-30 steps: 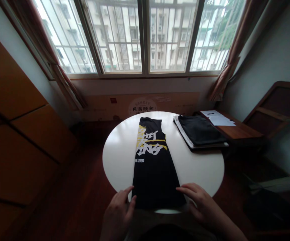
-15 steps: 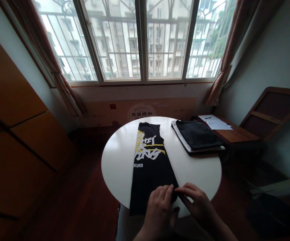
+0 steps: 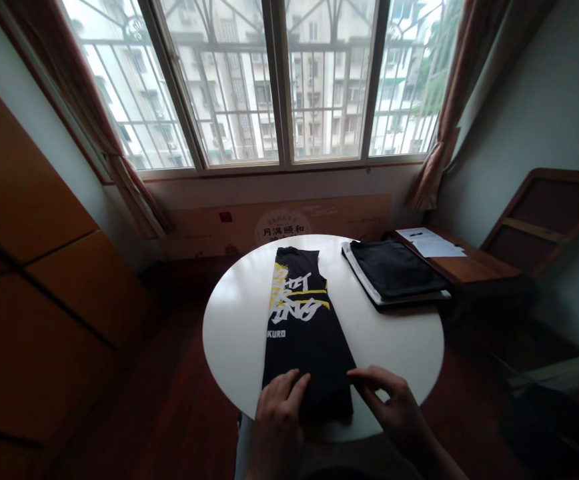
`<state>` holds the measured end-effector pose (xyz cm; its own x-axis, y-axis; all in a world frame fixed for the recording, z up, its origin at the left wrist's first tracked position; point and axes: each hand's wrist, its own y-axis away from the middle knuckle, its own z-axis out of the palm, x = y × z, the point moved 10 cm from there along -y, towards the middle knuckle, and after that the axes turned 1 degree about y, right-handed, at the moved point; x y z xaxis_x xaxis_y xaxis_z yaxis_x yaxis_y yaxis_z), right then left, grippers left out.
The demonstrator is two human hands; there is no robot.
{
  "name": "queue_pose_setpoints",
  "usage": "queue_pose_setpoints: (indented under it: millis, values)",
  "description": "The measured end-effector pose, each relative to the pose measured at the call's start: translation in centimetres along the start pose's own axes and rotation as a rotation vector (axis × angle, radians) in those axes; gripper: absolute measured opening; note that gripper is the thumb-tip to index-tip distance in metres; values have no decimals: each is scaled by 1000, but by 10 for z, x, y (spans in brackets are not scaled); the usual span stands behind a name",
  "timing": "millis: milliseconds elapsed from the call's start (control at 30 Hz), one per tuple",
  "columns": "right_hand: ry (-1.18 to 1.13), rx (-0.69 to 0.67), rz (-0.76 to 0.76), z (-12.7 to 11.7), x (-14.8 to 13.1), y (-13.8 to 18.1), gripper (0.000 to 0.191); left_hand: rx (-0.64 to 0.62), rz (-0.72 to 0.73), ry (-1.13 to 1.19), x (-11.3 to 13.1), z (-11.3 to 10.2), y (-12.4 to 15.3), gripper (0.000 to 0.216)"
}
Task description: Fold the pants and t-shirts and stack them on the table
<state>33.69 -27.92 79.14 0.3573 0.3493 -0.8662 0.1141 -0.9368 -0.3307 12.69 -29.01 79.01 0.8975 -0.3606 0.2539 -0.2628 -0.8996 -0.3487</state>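
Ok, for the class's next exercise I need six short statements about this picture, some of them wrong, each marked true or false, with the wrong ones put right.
1. The black garment lies on the round white table. True.
2. The right hand is on the dark folded pile. False: it is at the garment's right edge.
3. The left hand is at the garment's lower end. True.
4. The dark folded pile is left of the garment. False: it is to the right.
5. White papers lie on a brown wooden surface. True.
6. The curtains cover the window. False: they hang at its sides.
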Motion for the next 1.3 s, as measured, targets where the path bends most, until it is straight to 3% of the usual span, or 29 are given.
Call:
queue_pose_setpoints:
  millis: [233, 400, 533, 733, 867, 1000, 1133, 1300]
  values:
    - [6, -44, -88, 1, 1, 6, 24, 5, -164, -92, -47, 1, 24, 72]
    - [37, -73, -116, 2, 3, 13, 24, 42, -232, -16, -70, -3, 39, 73]
    - [94, -92, -99, 11, 8, 16, 21, 68, -276, 26, -69, -4, 41, 66]
    - [-6, -28, 6, 17, 23, 19, 25, 94, -231, -115, -58, -3, 33, 81]
    - [-81, -30, 3, 16, 26, 20, 28, 141, -190, -85, -67, -3, 35, 71]
    - [-80, -86, 17, 23, 35, 24, 26, 205, -293, 21, -84, -5, 43, 64]
    - [36, -152, -14, 36, 42, 28, 23, 225, -362, 89, -94, 2, 51, 61]
    - [229, -256, -151, 53, 38, 29, 28, 293, -252, 6, -94, 2, 57, 59]
